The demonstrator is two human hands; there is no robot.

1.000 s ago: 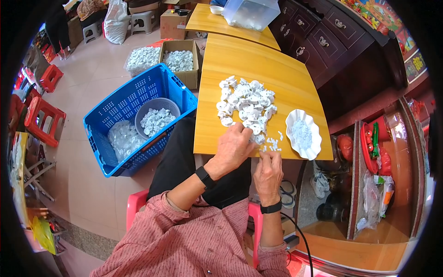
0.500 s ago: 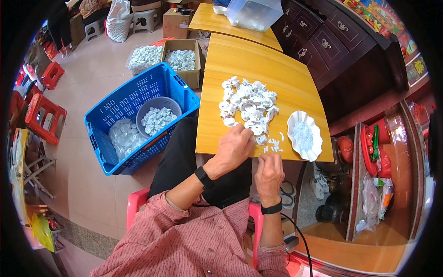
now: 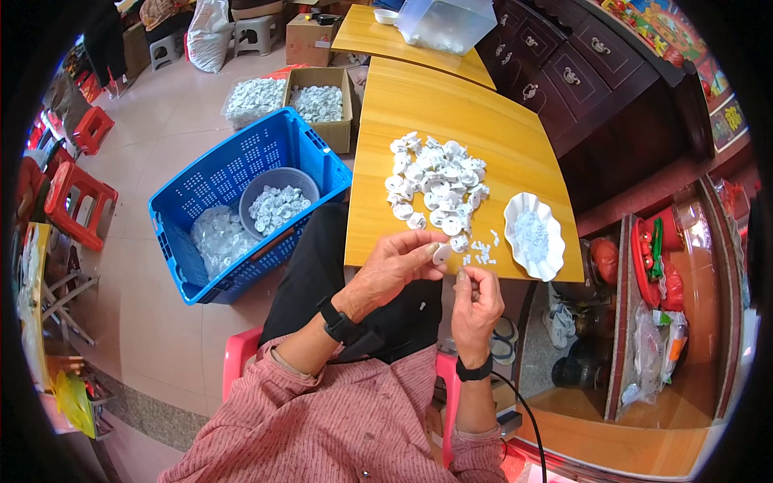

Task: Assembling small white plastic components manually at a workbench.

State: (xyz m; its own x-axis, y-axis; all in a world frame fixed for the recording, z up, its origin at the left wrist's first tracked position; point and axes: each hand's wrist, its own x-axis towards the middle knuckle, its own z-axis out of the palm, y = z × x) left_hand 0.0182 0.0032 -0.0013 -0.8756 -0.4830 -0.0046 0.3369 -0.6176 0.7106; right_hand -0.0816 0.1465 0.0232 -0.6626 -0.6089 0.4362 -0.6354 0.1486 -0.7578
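Steady the white disc [image 3: 440, 254] your left fingers [image 3: 419, 239] grip. Your right fingers [image 3: 462, 288] pinch together, contents unclear.

Plain white on the round plastic disc [image 3: 440, 254] I'm holding; same for the heaped plastic discs [image 3: 439, 177] and small plastic pegs [image 3: 481, 255]. Scalloped dish [image 3: 541, 271]: white, bits [image 3: 530, 235] inside pale blue-white. Wooden bench [image 3: 483, 101]: honey-yellow, faint grain streaks. Rectangular plastic crate [image 3: 229, 165]: bright blue. Round plastic basin [image 3: 278, 178]: grey. My cloth shirt [image 3: 346, 423]: dusty pink, fine darker flecks. Wristbands [image 3: 475, 369], trousers [image 3: 306, 278]: black.
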